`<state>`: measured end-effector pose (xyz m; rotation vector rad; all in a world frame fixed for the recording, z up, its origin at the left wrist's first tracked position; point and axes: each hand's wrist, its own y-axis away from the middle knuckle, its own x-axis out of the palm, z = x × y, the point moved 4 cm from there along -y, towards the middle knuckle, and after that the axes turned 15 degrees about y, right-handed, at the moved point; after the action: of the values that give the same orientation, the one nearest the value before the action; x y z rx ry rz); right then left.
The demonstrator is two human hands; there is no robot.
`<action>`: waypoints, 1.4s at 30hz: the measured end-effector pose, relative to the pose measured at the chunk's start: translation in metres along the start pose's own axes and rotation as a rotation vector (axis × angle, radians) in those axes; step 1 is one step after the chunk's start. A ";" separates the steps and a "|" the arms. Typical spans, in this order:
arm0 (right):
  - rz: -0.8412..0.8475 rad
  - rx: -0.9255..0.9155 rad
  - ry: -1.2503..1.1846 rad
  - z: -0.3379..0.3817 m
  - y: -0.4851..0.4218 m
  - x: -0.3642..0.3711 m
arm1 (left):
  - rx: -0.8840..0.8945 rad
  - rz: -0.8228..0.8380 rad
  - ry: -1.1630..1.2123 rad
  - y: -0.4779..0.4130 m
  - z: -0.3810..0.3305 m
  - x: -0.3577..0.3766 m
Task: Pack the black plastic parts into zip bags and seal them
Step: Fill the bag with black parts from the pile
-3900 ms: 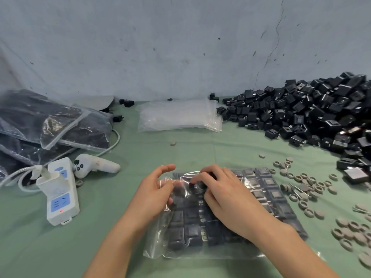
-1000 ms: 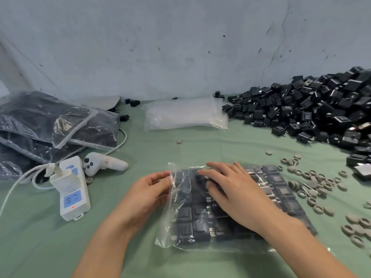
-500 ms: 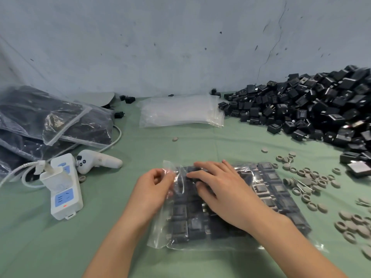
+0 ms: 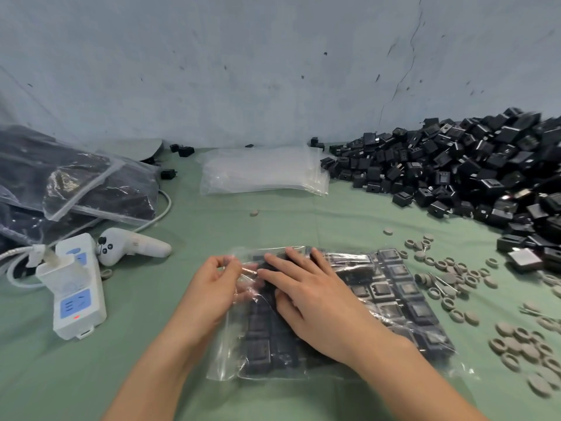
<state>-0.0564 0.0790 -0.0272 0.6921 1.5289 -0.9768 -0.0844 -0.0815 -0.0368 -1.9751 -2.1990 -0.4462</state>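
A clear zip bag (image 4: 394, 302) filled with rows of black plastic parts lies flat on the green cloth in front of me. My left hand (image 4: 212, 290) pinches the bag's open left end, fingers curled into the plastic. My right hand (image 4: 306, 296) lies flat on top of the bag with straight fingers, pressing the parts near that end. A big heap of loose black plastic parts (image 4: 473, 171) fills the right rear. A stack of empty zip bags (image 4: 264, 173) lies at the back centre.
Several filled bags (image 4: 69, 183) are piled at the left. A white power strip (image 4: 76, 287) with a plug and cable and a white controller (image 4: 133, 244) lie left of my hands. Grey rubber rings (image 4: 455, 278) are scattered to the right. A grey wall stands behind.
My left hand's fingers have curled tighter onto the bag's left end. My right hand stays flat on the bag, shifted slightly toward that end.
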 end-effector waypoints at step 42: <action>0.037 0.193 0.052 -0.038 -0.001 0.002 | 0.126 0.008 -0.207 -0.004 -0.010 0.008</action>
<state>-0.0763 0.1116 -0.0286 0.8856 1.4736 -1.0955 -0.0905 -0.0777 -0.0256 -2.0426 -2.2732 -0.1020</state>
